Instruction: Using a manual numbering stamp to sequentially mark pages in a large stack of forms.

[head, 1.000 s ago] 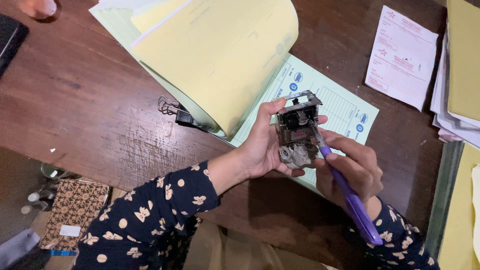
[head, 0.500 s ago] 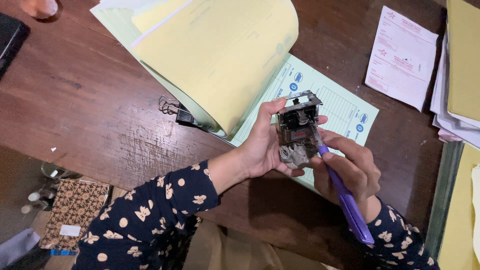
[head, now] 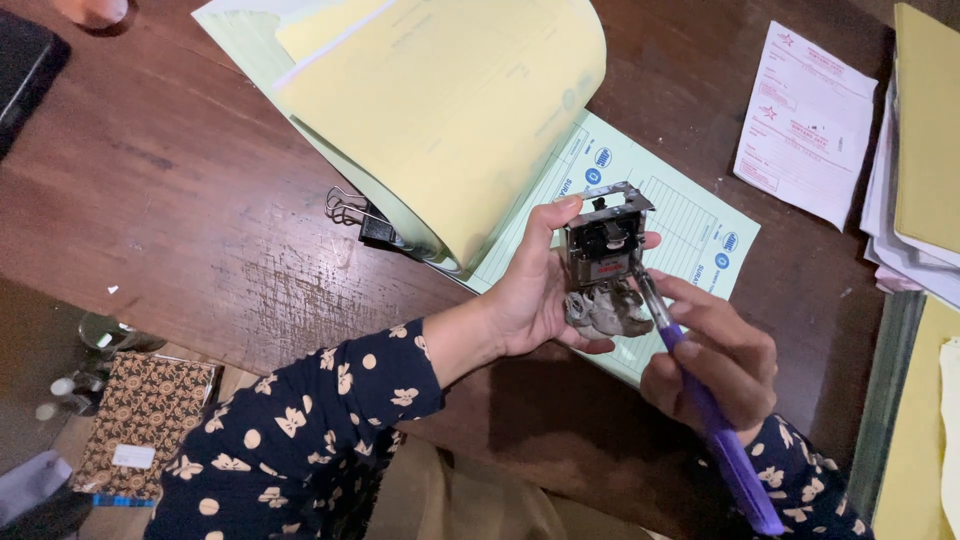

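My left hand (head: 530, 300) is closed around a small metal-framed stamp mechanism with a dark inner block (head: 603, 250), holding it upright above the dark, worn wooden tabletop (head: 200, 230); my thumb lies along its left edge and my fingertips show past its right side. A crumpled grey wad (head: 606, 312), perhaps cloth or tissue, sits in my palm just under the mechanism, touching it. My right hand (head: 715, 360) grips a purple pen (head: 715, 430) with the fingers curled tight, and the pen's tip touches the lower right of the mechanism. The pen's far end runs out of view at the bottom edge.

Beneath both hands lies a pale green printed form (head: 700, 225), partly covered by a curled-over pale yellow sheet (head: 450, 110) of the same pad. A black binder clip with wire handles (head: 362, 220) clamps the pad's edge on the left. I cannot make out the small parts inside the mechanism. A white printed slip (head: 805, 120) lies well apart to the right, near a stack of papers and yellow folders (head: 925, 150) cut off by the frame. My dark sleeves with cream dots and bows (head: 300, 440) fill the lower part.
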